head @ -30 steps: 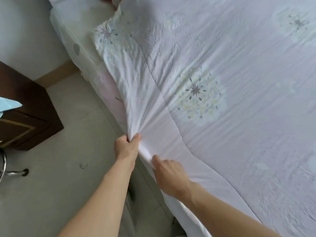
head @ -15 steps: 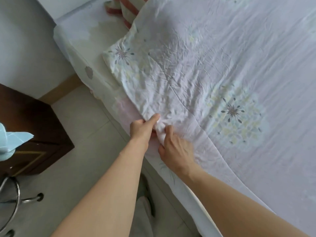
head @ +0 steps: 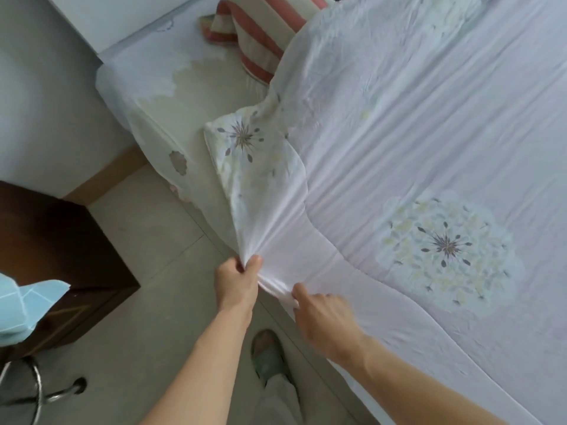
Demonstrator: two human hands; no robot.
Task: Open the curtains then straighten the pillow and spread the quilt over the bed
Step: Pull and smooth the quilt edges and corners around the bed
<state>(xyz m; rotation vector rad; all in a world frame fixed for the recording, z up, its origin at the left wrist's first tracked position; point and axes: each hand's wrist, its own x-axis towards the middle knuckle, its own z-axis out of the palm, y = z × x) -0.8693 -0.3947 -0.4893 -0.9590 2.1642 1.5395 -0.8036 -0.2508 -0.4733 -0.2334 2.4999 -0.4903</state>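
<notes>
Hands worked the near edge of a pale pink cotton quilt printed with grey-and-yellow dandelion bursts (head: 429, 148), as seen from the head camera looking down over the bedside. The left hand (head: 236, 279) pinched a gathered bunch of the quilt's edge between thumb and curled fingers, with creases fanning up from the grip toward the quilt's upper corner. The right hand (head: 322, 317), just beside it and nearer the camera, had its thumb and curled fingers closed on the same edge, with a short twisted stretch of fabric running between the two grips. Both bare forearms reached in from the bottom of the frame.

The quilt lay spread across most of the bed, filling the right side of the view, while its upper left corner sat folded and rumpled on the mattress. Beyond that corner, a strip of the white bed sheet with faint cream and grey leaf prints (head: 190, 96) lay uncovered and draped down the side of the bed. A red-and-cream striped pillow (head: 254, 41) rested at the head of the bed, its right part tucked beneath the quilt's top edge.

On the pale tiled floor (head: 147, 256) stood a dark brown wooden bedside cabinet (head: 61, 256), with a light blue cloth (head: 27, 305) hanging in front of it at the left edge. A green slipper on one foot (head: 268, 354) showed between the forearms, and a chrome stool base (head: 33, 391) occupied the lower left corner.
</notes>
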